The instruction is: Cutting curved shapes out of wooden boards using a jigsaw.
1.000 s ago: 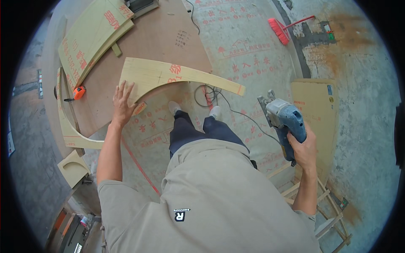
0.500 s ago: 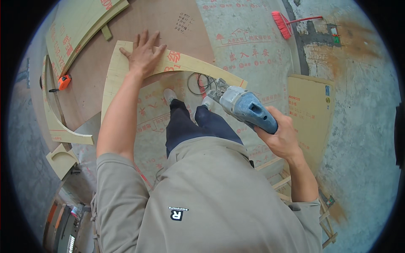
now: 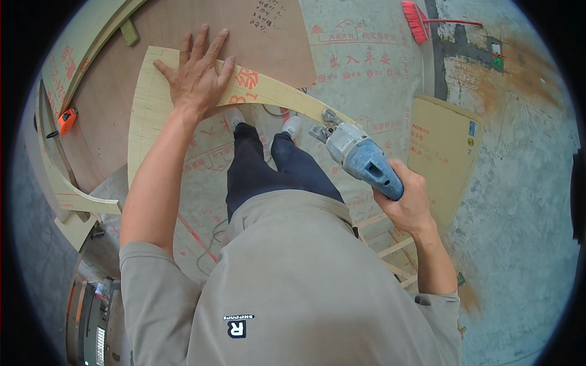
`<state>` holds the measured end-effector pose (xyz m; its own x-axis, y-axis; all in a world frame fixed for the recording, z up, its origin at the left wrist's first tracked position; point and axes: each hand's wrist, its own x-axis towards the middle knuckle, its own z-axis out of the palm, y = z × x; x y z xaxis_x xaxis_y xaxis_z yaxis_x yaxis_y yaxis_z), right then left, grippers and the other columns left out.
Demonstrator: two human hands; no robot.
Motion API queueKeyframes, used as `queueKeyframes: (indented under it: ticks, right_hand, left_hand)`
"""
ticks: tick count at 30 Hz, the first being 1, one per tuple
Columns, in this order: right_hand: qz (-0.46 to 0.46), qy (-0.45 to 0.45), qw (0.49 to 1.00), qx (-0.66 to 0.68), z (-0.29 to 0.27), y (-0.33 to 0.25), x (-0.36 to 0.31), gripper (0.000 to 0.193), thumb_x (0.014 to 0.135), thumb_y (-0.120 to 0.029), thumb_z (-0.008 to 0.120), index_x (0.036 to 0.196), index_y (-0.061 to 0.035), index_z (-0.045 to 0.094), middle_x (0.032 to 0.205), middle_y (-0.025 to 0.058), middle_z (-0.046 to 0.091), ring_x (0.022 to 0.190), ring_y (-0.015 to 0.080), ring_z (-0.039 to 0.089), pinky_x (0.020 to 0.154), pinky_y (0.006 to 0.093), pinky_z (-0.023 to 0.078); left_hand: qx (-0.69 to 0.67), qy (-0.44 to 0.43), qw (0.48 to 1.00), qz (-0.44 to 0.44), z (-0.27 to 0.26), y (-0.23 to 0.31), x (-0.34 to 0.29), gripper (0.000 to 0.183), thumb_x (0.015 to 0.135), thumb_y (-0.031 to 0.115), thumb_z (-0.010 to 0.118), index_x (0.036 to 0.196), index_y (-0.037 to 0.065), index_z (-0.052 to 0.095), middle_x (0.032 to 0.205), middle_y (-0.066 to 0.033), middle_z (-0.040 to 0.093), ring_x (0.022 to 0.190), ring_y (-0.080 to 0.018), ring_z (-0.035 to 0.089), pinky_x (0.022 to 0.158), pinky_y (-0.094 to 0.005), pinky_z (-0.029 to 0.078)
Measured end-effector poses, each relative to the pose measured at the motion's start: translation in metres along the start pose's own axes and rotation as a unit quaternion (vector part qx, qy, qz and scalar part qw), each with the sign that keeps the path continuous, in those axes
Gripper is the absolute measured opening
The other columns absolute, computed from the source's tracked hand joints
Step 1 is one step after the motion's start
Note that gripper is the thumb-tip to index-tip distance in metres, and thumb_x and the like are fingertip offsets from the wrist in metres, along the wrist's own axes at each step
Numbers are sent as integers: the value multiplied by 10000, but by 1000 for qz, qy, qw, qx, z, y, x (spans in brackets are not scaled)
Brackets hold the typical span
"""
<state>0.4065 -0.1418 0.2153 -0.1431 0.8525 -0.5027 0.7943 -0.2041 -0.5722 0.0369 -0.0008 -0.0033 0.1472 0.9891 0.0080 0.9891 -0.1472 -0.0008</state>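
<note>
My left hand (image 3: pixel 198 79) lies flat with fingers spread on a curved pale yellow plywood piece (image 3: pixel 151 91) with red print. That piece rests on a brown wooden sheet, and its narrow arm reaches out to the right past the sheet's edge. With my right hand (image 3: pixel 410 198) I grip a blue and grey jigsaw (image 3: pixel 366 160) by its rear body. The metal foot at its front overlaps the narrow arm near the tip. Whether the blade touches the wood cannot be made out.
On the brown sheet (image 3: pixel 110 116) an orange tape measure (image 3: pixel 67 121) lies at the left, near curved offcuts (image 3: pixel 76 200). Stacked curved boards (image 3: pixel 73 55) occupy the far left. A red broom (image 3: pixel 416 23) and a flat tan panel (image 3: pixel 442 143) lie on the floor at right.
The jigsaw's front has shifted right along the narrow arm and now overlaps the wood near its tip. My left hand stays flat on the plywood. The whole view has shifted slightly.
</note>
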Motion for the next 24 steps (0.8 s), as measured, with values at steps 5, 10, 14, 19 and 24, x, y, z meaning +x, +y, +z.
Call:
queueKeyframes:
  ticks: [5,10,14,19,24]
  right_hand:
    - [12,-84,996,24,-12,4,13,259,794,-43,755,1032,-30,653,816,152,672,717,328,669,700,383,521]
    - [-11,-87,996,26,-12,-2,18,225,790,-47,765,969,-22,631,810,168,670,707,358,664,673,390,518]
    - [-21,-80,997,9,-11,0,18,226,783,-42,765,964,-26,631,810,169,670,710,354,669,664,387,519]
    - [-3,-80,997,9,-11,3,19,225,774,-28,751,965,-29,632,808,165,666,699,352,662,657,383,517]
    - [-14,-84,996,-1,-11,1,19,221,772,-23,749,958,-28,631,801,162,660,691,347,654,658,379,514]
  left_hand:
    - [-8,5,1000,-3,2,-3,-3,583,1019,611,461,1579,469,382,1709,68,277,1578,-243,248,1122,-869,87]
    - [-13,6,1000,0,4,-3,-2,584,1019,616,462,1580,482,372,1713,75,265,1583,-239,237,1129,-864,83]
    - [-14,8,1000,-1,3,-3,-2,593,1017,625,462,1584,488,357,1715,78,262,1587,-239,228,1130,-864,81]
    - [-4,0,1000,-5,5,-3,-2,597,1017,629,461,1586,489,351,1717,77,258,1587,-240,226,1124,-870,86]
    - [2,6,1000,1,5,-2,0,596,1016,631,461,1585,485,354,1712,74,265,1584,-240,230,1121,-872,103]
